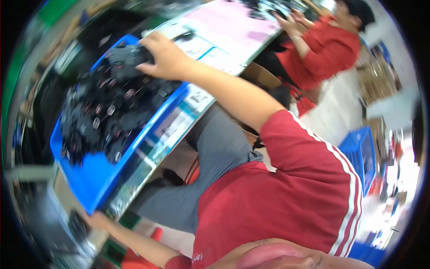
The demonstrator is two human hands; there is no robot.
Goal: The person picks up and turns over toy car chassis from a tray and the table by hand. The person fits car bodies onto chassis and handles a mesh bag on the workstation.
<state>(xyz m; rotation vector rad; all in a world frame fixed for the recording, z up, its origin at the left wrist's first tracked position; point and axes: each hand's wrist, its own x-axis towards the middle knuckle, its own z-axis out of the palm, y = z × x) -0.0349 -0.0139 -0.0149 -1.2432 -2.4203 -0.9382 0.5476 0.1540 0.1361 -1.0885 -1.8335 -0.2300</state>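
With right hand (165,57) spread wide over black parts (105,96) heaped in blue bin (92,177), best to reach lightly; with left hand (97,221) at bin's corner, cannot tell whether gripping; better to steady there.

A bin (92,172) sits along the worktop's (168,128) near edge, small parts (103,98) heaped in it; a sheet (235,22) lies to the bin's right.

Black parts (114,96) at ten o'clock too blurred to identify, left hand (98,222) smeared at eight, co-worker (324,58) at two cropped by top edge
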